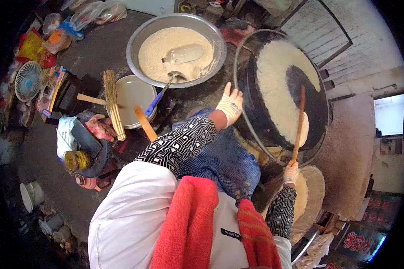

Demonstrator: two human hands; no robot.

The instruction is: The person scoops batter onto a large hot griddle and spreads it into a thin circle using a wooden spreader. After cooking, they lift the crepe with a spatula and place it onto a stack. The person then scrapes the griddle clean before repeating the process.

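A round black griddle [251,85] lies to the right, with pale batter [274,85] spread over it in a broad ring around a bare dark centre. My right hand [291,174], in a striped glove, grips the near end of a long wooden spreader [300,121]. Its blade lies across the batter, beside a thicker lump of batter [304,131]. At the griddle's left, my left hand [231,106], gloved too, has its fingers stretched out next to the thin metal hoop [246,117] around the griddle. Whether the fingers touch the hoop I cannot tell.
A big metal basin [134,56] of batter holds a clear bottle [184,54] and a ladle [159,96] with a blue handle. A straw brush [114,103] rests on a pale round lid [132,92]. Beneath my right arm stands a lined basket [316,184]. Blue checked cloth [224,157] lies before me.
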